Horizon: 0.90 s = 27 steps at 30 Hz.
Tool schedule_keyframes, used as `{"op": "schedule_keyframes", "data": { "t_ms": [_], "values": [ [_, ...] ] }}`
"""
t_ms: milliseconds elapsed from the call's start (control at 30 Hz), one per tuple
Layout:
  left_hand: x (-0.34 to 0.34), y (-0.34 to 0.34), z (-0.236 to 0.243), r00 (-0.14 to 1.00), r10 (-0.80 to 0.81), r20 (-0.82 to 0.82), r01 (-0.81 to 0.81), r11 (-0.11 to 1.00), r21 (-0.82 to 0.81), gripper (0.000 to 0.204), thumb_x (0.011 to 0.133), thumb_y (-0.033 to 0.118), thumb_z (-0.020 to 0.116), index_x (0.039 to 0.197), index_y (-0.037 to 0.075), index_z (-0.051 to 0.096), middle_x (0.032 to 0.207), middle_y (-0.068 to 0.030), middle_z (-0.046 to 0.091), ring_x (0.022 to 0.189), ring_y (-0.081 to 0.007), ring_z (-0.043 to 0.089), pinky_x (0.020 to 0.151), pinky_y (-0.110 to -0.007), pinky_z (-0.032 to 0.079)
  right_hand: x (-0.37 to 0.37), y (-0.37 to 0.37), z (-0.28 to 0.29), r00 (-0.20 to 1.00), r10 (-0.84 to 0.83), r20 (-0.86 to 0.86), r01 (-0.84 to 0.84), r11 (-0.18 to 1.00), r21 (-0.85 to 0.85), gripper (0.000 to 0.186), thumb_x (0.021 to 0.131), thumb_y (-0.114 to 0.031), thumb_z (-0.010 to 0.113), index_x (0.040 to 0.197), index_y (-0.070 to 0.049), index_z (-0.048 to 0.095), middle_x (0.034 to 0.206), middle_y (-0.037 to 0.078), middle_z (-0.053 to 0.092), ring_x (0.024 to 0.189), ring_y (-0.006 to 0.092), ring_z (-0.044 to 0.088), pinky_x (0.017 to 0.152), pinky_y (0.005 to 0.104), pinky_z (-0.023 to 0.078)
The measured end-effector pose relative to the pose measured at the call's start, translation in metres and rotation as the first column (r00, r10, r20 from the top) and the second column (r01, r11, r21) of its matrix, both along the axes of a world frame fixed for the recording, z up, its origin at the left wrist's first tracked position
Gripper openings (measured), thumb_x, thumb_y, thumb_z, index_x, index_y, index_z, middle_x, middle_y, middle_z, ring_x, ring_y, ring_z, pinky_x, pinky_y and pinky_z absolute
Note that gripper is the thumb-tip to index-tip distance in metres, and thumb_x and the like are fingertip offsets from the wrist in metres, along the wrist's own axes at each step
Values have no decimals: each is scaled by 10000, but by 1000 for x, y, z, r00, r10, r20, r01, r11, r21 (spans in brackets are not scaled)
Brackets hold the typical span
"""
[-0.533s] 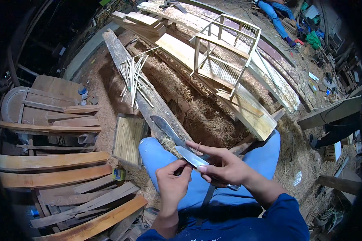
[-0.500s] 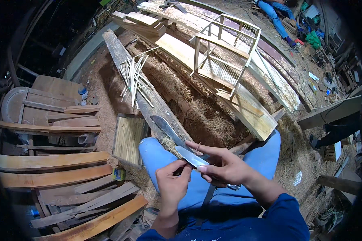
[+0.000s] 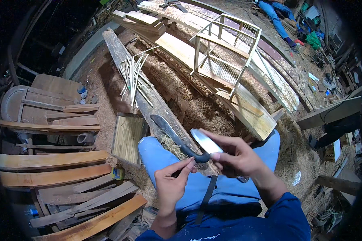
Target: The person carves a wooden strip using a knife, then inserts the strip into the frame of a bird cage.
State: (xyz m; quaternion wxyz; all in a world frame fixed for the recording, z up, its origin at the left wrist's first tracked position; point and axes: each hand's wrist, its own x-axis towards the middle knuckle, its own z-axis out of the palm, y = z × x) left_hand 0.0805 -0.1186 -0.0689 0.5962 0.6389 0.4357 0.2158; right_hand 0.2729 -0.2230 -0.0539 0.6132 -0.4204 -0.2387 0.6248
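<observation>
My right hand is closed around a knife with a broad, bright blade, whose tip points up and to the left. Below it, my left hand pinches thumb and fingers together; what lies between them is too small to make out. The knife blade is apart from my left fingertips. Just beyond my hands, a machete with a dark curved handle rests on a long worn plank. Thin pale wooden sticks lie in a loose pile farther up that plank.
A slatted wooden frame stands on a pale board ahead. Stacked planks fill the left side, near a small wooden box. Shavings cover the ground. Another person's legs show at the far right.
My right hand has lifted the knife up and away from my left fingertips, tilting the blade more upward. My left hand has stayed nearly in place.
</observation>
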Motion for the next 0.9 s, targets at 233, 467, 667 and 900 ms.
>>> {"op": "schedule_keyframes", "data": {
  "t_ms": [233,467,667,900],
  "values": [
    [13,1,0,998,26,63,-27,1000,11,231,949,116,711,1141,-10,734,769,-99,738,503,-17,477,452,-188,346,-18,5,-29,935,-253,249,251,967,40,505,1017,-60,550,1496,-56,388,1194,99,591,997,113,567,862,274,470],
    [13,6,-12,999,33,41,-28,993,-113,256,978,94,670,1211,-3,710,837,-70,745,602,-22,531,523,-191,411,-24,7,-41,701,-352,621,229,935,271,563,958,-63,653,1484,-38,453,1146,118,629,1129,192,610,983,319,459],
    [-23,12,-38,994,102,47,-93,982,-165,288,1008,97,616,1281,21,673,851,-65,740,547,-26,473,489,-197,379,-45,27,-69,783,-198,590,66,969,238,574,959,-54,637,1505,-76,462,1135,171,680,923,207,639,869,303,494],
    [-99,9,-90,934,334,-131,-357,893,-274,287,1001,82,612,1254,-53,619,853,-145,734,543,-86,583,458,-235,499,-98,51,-131,804,-8,594,-24,999,46,285,937,-70,663,1218,-34,631,1016,189,723,873,279,730,758,354,536]
  ]
}}
